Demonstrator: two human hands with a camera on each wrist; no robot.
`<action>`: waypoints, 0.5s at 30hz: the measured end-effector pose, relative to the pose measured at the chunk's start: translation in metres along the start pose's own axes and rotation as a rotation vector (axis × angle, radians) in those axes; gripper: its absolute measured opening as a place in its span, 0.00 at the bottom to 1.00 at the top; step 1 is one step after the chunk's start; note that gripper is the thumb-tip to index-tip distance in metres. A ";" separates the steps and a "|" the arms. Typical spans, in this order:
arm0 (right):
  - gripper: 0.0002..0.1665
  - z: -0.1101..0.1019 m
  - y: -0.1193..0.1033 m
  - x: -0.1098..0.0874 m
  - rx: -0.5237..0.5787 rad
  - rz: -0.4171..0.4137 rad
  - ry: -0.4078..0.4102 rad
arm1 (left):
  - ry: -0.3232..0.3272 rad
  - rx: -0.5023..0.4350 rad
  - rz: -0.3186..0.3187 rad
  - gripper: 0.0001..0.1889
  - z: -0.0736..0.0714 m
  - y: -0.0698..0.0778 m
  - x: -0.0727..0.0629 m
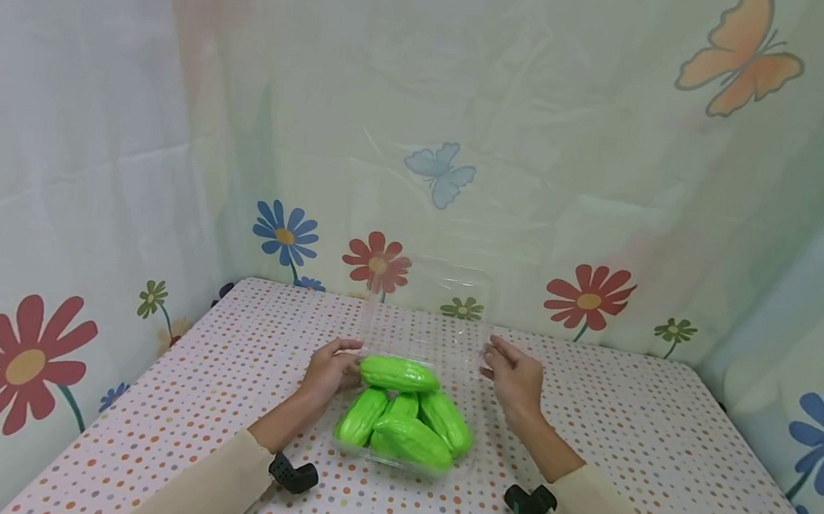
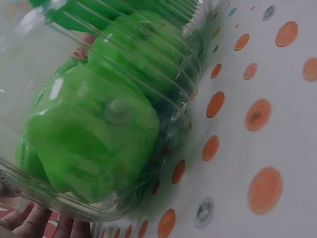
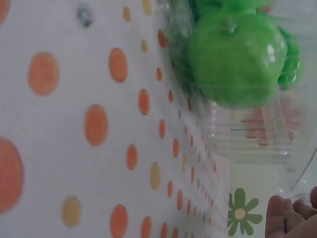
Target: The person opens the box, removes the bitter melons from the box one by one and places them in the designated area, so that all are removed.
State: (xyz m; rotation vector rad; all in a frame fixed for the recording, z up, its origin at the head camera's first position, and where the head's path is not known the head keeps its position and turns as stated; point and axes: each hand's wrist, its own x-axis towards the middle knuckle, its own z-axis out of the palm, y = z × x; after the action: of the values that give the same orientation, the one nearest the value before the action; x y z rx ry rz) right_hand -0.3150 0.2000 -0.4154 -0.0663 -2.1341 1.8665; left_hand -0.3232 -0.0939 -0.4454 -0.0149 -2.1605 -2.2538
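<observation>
A hinged clear plastic box (image 1: 391,460) stands on the table with its lid (image 1: 440,281) raised at the back. Several bright green, ridged, elongated vegetables (image 1: 413,441) fill it, one lying crosswise on top (image 1: 398,373) at the rear. At the box's back left corner my left hand (image 1: 327,374) grips the plastic edge; its fingers (image 2: 34,220) show past the box wall in the left wrist view. My right hand (image 1: 517,383) pinches the lid's lower right edge, fingertips (image 3: 276,206) right at the clear plastic in the right wrist view.
A dotted cloth covers the table (image 1: 611,445). Behind and beside it hangs a pale curtain (image 1: 507,217) printed with flowers and butterflies. Black wrist devices (image 1: 293,474) sit at both cuffs.
</observation>
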 end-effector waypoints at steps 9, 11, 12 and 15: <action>0.27 0.006 0.006 0.000 -0.034 0.057 -0.074 | 0.031 -0.036 0.018 0.21 -0.004 -0.002 -0.002; 0.26 0.007 0.006 0.001 -0.041 0.055 -0.074 | 0.040 -0.035 0.013 0.19 -0.004 -0.002 -0.001; 0.26 0.008 0.007 0.001 -0.041 0.057 -0.073 | 0.044 -0.038 0.015 0.19 -0.004 -0.002 -0.001; 0.26 0.010 0.006 0.001 -0.037 0.071 -0.069 | 0.065 -0.040 0.027 0.15 -0.003 -0.003 -0.001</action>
State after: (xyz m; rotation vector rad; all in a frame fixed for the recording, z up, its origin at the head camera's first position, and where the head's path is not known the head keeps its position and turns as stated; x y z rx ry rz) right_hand -0.3195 0.1915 -0.4223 -0.0879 -2.2399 1.8951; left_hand -0.3224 -0.0970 -0.4483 0.0282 -2.0707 -2.2494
